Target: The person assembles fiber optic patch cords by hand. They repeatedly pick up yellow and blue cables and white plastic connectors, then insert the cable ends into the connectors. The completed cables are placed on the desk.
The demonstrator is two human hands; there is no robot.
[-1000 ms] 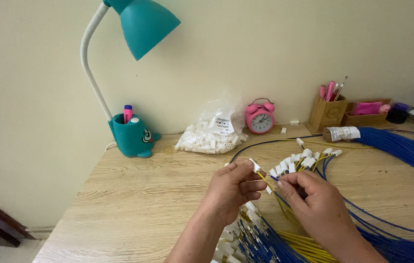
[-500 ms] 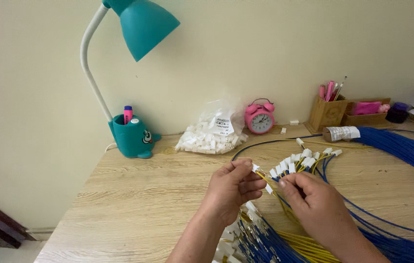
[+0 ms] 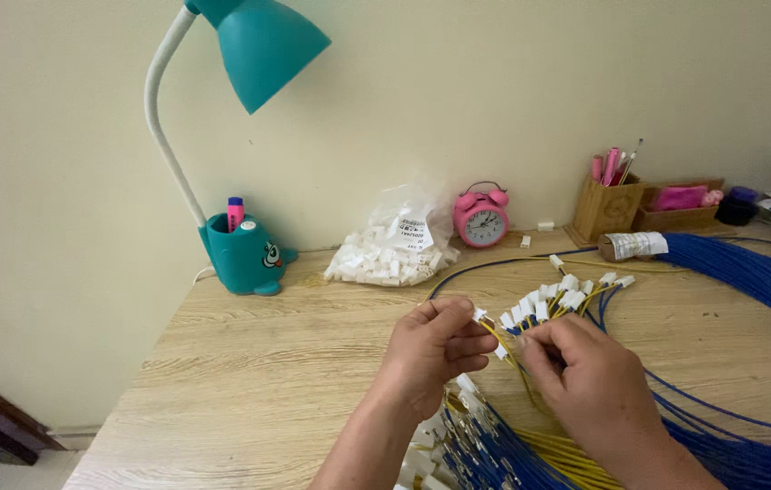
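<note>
Left hand (image 3: 435, 354) pinching a small white connector (image 3: 479, 314) at fingertips, raised over desk (image 3: 249, 381) for close view; right hand (image 3: 585, 372) pinching a yellow wire (image 3: 505, 345) just beside it (ends nearly touching, likely for mating). Capped wires (image 3: 558, 299) fanned behind; connector bag (image 3: 394, 249) near wall.

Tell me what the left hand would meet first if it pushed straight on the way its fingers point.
Probably the right hand: the left hand points rightward, its fingertips pinching a yellow wire and white connector, with the other hand's fingers close beside.
</note>
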